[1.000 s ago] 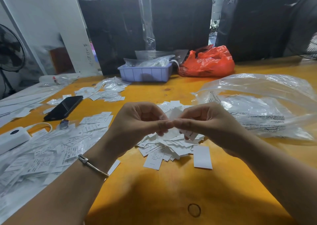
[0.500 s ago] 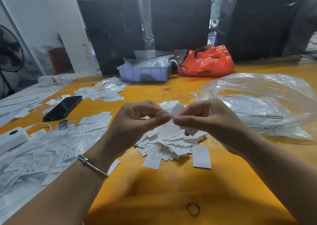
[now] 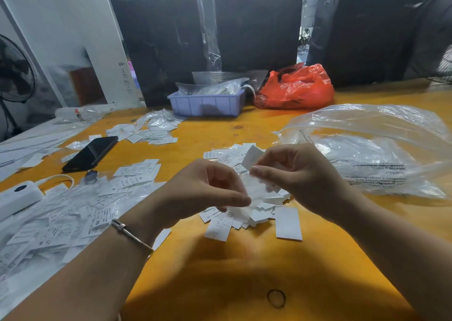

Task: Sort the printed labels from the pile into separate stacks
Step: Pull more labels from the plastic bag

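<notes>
Pinching one white label (image 3: 253,157) in right hand (image 3: 300,176), above the pile (image 3: 244,208) lying at centre of the yellow worktop (image 3: 220,284). Gripping a blurred label in left hand (image 3: 205,193), fingers curled. Holding clear plastic packets: lavender bin (image 3: 208,104) at 12 o'clock. Lying flat at 2 o'clock: clear bag (image 3: 371,149), contents indistinct. Sitting beside the bin: red bag (image 3: 296,88), contents hidden.

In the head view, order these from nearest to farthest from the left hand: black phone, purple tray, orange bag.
From the left hand:
1. Black phone, to its left, near the table's left edge.
2. Purple tray, beyond it, at the back.
3. Orange bag, back right, beside the tray.
</notes>
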Motion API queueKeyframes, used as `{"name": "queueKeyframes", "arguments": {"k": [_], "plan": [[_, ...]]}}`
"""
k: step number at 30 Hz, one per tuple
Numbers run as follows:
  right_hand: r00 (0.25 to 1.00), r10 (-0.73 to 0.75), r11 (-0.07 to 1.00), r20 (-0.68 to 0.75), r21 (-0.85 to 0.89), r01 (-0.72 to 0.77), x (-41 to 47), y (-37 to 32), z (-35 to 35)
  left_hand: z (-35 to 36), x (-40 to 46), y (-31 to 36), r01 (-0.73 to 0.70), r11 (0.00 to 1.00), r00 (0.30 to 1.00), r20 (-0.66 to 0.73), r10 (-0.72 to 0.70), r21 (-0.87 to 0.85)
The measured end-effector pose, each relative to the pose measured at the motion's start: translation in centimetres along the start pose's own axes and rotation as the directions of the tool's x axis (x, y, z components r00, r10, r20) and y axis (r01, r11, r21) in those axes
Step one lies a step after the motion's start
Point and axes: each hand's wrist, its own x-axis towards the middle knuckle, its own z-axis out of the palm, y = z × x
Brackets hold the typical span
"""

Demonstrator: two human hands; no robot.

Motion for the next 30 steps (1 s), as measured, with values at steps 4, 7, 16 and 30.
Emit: {"name": "queueKeyframes", "arguments": {"k": [4, 7, 16, 30], "plan": [[1.0, 0.02, 0.991, 0.015, 0.129, -0.022, 0.1, -0.1, -0.4, -0.2, 0.1, 0.0, -0.074, 0.995, 0.991, -0.114, 0.067, -0.062], [0.998, -0.003, 0.985, -0.059, 0.171, 0.013, 0.1, -0.1, -0.9, -0.5, 0.0, -0.1, -0.107, 0.992, 0.982, -0.166, 0.094, -0.071], [0.977, -0.016, 0.962, -0.212, 0.262, 0.073, 0.5, 0.1, -1.9, -0.6, 0.4, -0.7, -0.079, 0.996, 0.966, -0.252, 0.064, -0.048], [0.971, 0.02, 0.958, -0.237, 0.283, 0.049, 0.2, -0.8, -2.0, -0.3, 0.4, -0.6, -0.133, 0.989, 0.963, -0.243, 0.114, -0.064]]}}
